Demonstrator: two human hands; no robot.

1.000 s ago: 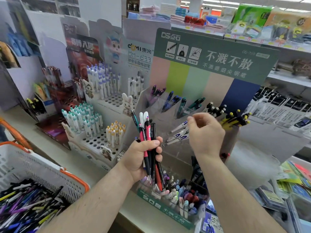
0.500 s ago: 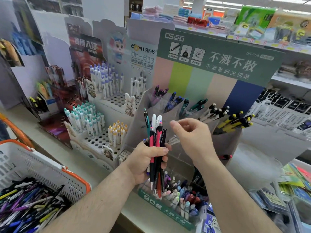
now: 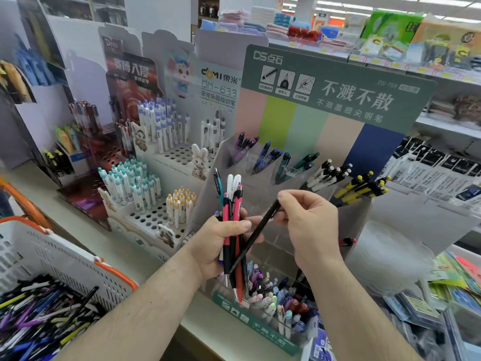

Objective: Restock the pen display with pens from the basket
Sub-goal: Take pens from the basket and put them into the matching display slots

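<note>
Right fingers pinching black pen's top end.

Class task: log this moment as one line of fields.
left hand: grips pen bundle | right hand: pinches black pen | basket: pens remain | stage: sorting before display

A: What rests on the worktop?
B: The pen display at centre, white perforated pen stands to its left, and the basket at the near-left edge.
</note>
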